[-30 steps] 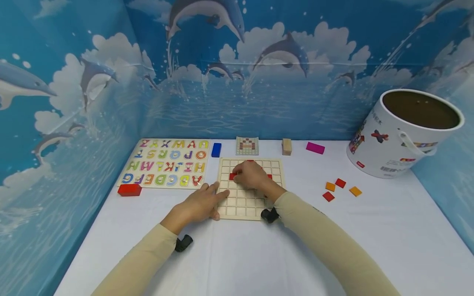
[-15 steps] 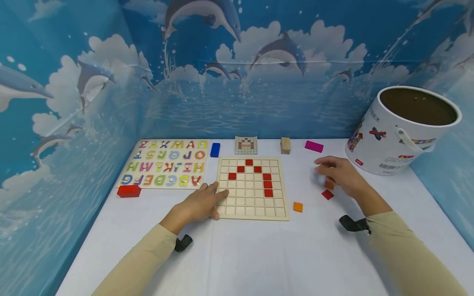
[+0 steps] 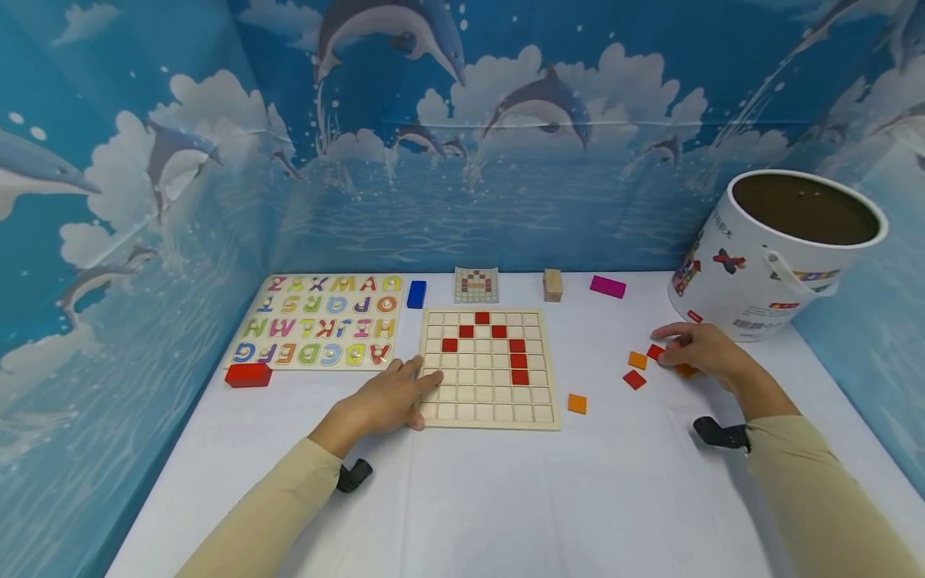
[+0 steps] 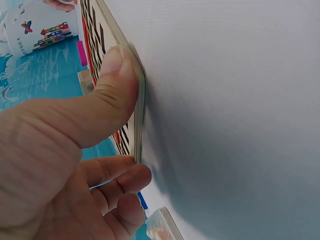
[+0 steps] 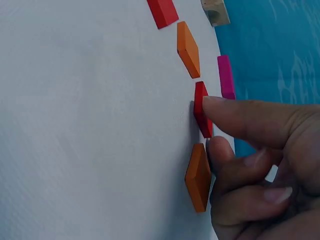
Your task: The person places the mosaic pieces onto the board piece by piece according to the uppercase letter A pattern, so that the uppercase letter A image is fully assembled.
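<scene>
A light wooden grid board [image 3: 484, 413] lies mid-table, with several red tiles [image 3: 519, 361] forming part of an arch. My left hand [image 3: 386, 397] holds the board's left edge; in the left wrist view its thumb [image 4: 117, 75] lies over the board near a corner, with the other fingers bent at the side. At the right, my right hand [image 3: 704, 353] reaches to a loose red tile [image 5: 201, 112]. Its straight finger meets or nearly meets that tile in the right wrist view; the other fingers are bent. An orange tile [image 5: 198, 177] lies close under the hand.
Loose orange [image 3: 637, 360] and red tiles [image 3: 634, 380] lie nearby, another orange tile [image 3: 576, 404] beside the board. Behind stand a picture card [image 3: 476, 285], blue block [image 3: 416, 294], wooden block [image 3: 552, 285] and magenta block [image 3: 608, 286]. A letter board [image 3: 311, 321], red block [image 3: 248, 375] and bucket [image 3: 773, 257] flank these.
My right hand has left the grid board and moved right to the loose tiles. An orange tile now lies beside the board. The left hand stays at the board's left edge.
</scene>
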{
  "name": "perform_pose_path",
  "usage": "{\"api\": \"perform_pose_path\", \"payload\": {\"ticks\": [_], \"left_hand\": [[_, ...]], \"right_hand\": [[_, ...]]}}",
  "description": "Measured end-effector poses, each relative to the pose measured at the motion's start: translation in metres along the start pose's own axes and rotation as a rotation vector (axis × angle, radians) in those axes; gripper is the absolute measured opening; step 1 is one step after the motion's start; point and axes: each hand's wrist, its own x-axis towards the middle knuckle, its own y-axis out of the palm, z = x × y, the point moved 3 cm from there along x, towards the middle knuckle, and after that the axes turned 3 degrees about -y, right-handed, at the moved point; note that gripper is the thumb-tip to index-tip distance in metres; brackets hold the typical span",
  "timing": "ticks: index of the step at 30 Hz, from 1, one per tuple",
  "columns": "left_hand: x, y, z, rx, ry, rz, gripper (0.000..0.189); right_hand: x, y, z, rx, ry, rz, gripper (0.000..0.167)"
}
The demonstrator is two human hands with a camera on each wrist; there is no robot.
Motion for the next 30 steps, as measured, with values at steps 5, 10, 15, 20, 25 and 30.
{"api": "perform_pose_path", "payload": {"ticks": [5, 10, 15, 20, 25, 30], "left_hand": [[0.0, 0.0, 0.0, -0.014, 0.009, -0.006, 0.079], [0.0, 0.0, -0.001, -0.022, 0.014, -0.01, 0.079], [0.0, 0.001, -0.001, -0.009, 0.009, -0.011, 0.079], [0.0, 0.0, -0.001, -0.002, 0.007, -0.017, 0.079], [0.001, 0.001, 0.0, -0.002, 0.008, -0.018, 0.079], [0.001, 0.001, 0.001, -0.004, 0.006, -0.014, 0.079]], "right_hand": [[0.001, 0.004, 0.004, -0.073, -0.005, -0.018, 0.053], [0.0, 0.006, 0.007, -0.095, -0.015, -0.033, 0.047], [-0.002, 0.005, 0.01, 0.054, -0.037, -0.083, 0.055], [0.0, 0.012, 0.027, 0.304, -0.071, -0.126, 0.063], [0.013, 0.039, 0.062, 0.625, -0.129, -0.116, 0.055], [0.029, 0.091, 0.113, 0.658, -0.189, -0.014, 0.054]]}}
